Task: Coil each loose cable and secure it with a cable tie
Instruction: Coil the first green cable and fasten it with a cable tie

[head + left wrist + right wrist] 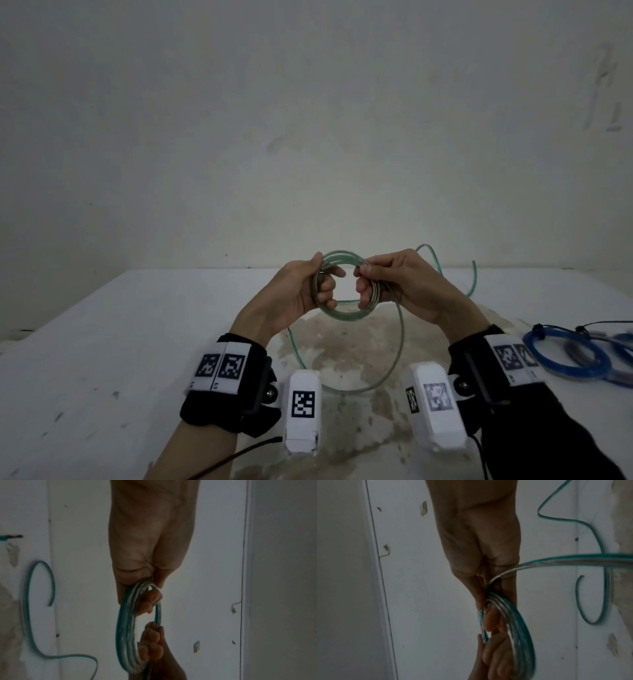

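Head view: left hand (301, 291) and right hand (397, 284) both clutch the half-wound green cable (342, 310) above the table (137, 342); slack remains, no tie yet. Blue coils (572, 356), right of it, look tied.

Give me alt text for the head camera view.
Both hands, left hand and right hand, grip a coil of clear green cable above a white table, its loose tail hanging toward the table. Blue cable coils lie at the right edge.
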